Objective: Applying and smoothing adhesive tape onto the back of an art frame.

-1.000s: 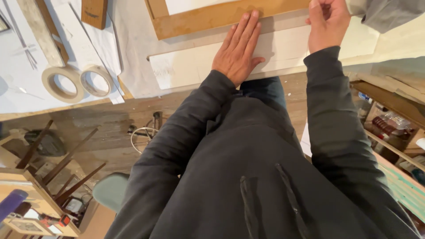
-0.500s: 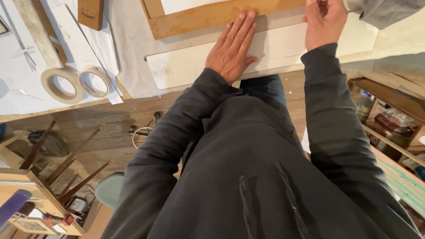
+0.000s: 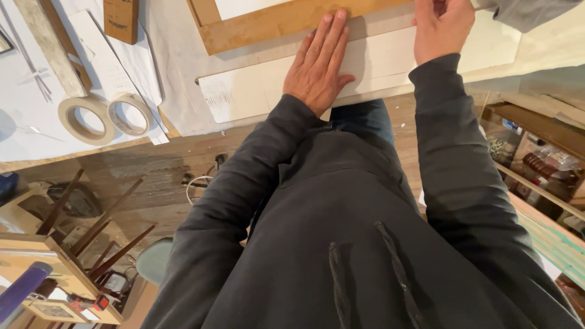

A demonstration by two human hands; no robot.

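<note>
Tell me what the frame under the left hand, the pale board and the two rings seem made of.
Brown flat frame: apparently bare wood, matte, faint grain. Pale rectangular board: looks like unfinished plywood or card; unclear. Two cream rings: seemingly paper masking-tape rolls, matte. Left hand lies flat across frame and board.

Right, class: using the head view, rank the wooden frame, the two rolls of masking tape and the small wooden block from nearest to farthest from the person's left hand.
1. Wooden frame: under the fingertips of the left hand.
2. Small wooden block: up and to the left, at the picture's top edge.
3. Two rolls of masking tape: farther left on the white sheet, side by side.
</note>
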